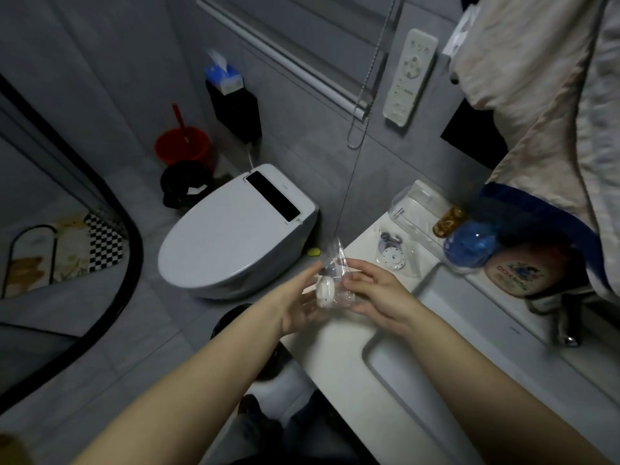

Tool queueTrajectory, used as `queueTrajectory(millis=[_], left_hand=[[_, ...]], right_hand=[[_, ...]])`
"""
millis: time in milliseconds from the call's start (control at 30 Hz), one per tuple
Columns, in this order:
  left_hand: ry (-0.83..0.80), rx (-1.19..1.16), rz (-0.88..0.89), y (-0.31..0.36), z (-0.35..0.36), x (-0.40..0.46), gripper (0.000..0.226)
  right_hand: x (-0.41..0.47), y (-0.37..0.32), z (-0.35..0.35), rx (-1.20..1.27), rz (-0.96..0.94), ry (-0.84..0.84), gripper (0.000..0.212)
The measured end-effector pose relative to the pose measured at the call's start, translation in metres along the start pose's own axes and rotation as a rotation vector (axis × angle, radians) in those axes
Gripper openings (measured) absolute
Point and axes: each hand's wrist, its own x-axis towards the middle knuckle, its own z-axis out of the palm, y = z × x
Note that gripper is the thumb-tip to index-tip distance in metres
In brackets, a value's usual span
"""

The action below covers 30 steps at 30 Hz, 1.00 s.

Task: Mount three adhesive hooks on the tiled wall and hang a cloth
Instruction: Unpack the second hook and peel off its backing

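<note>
Both hands meet over the counter's (339, 357) left edge, at about 6 o'clock from the toilet (235, 236). The left hand (302, 307) lies palm up under a clear bag (332, 263), its fingers fairly straight and touching the plastic. The right hand (375, 293) pinches the bag from the 3 o'clock side, fingers curled onto it. Inside the bag sits a white hook (325, 290), its round base facing up; the bag's twisted top points to 12 o'clock.

On the counter, at 2 o'clock from the hands, lies a second hook (392, 253), white disc with a grey prong, out of any wrapping. Just beyond it stands a clear box (416, 209) against the tiled wall (302, 135). At 3 o'clock from that hook are a blue bottle (469, 246), an amber bottle (448, 223) and a pink tub (520, 273). A beige cloth (536, 112) with a blue hem hangs at the upper right, above the sink (436, 364). A white remote (409, 78) is fixed to the wall at 12 o'clock from the counter
</note>
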Motion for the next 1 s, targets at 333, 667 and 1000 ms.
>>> queueTrajectory(millis=[333,667,1000], left_hand=[[-0.008,0.023,0.426,0.032,-0.057,-0.110,0.027],[0.070,0.222,0.723,0.028,-0.073,-0.177,0.022],[0.038,0.192,0.789,0.034,-0.076,-0.185,0.023]], right_hand=[[-0.057,-0.021,0.093,-0.336,-0.382,-0.036,0.057],[-0.073,-0.036,0.153,-0.840,-1.023,0.091,0.016],[-0.079,-0.046,0.159,-0.827,-1.064,0.113,0.012]])
